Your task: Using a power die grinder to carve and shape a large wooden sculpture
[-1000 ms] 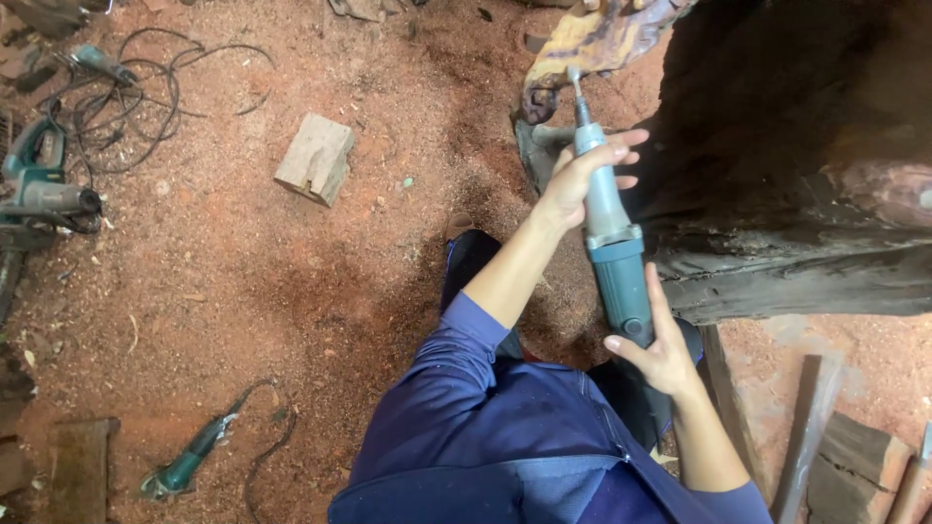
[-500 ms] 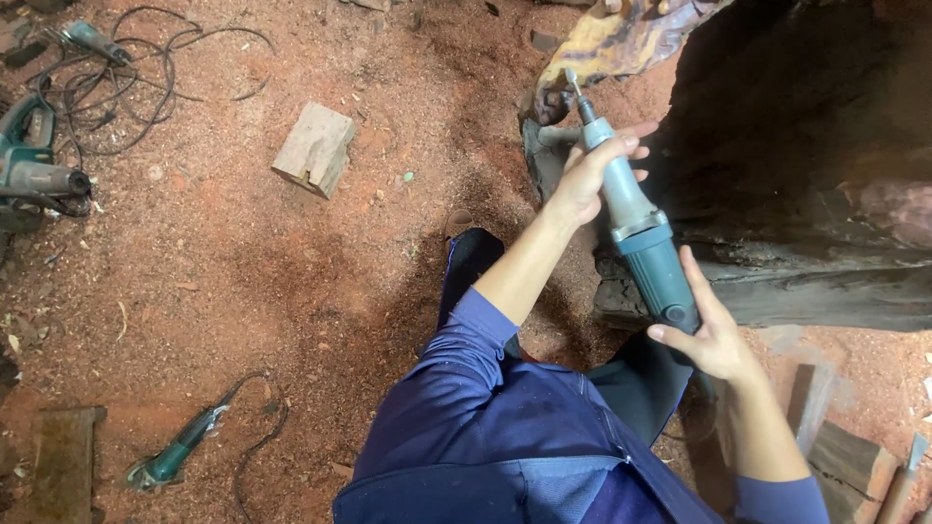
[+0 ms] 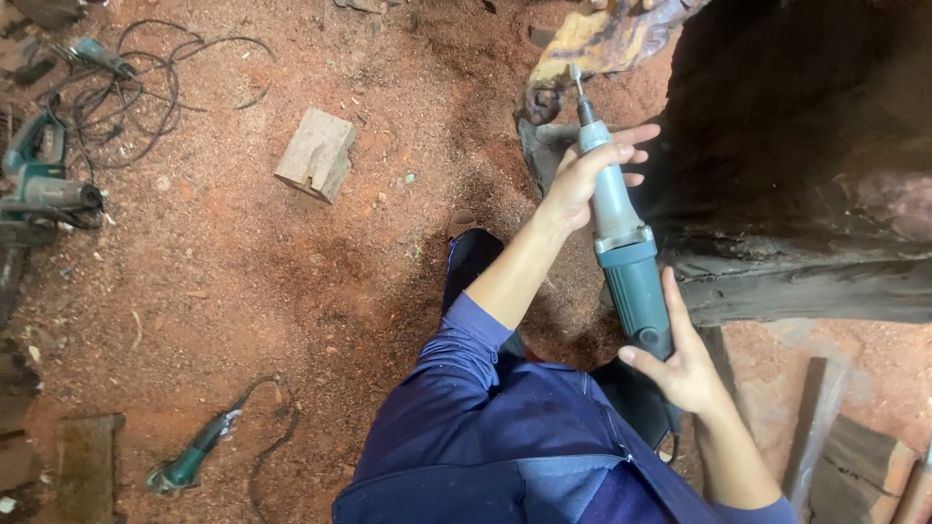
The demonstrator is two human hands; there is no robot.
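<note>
Both hands clamped on teal die grinder: left hand near nose, right hand at rear. Tool now steeper than before, bit raised toward carved wood.

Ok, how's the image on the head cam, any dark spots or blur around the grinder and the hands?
Head view: soft, even light on the sawdust floor, no glare. The die grinder, left hand and right hand are sharp, with no motion blur. The big wood block at right is deep in shadow, its surface detail mostly lost. Edges look slightly stretched by the wide lens.
</note>
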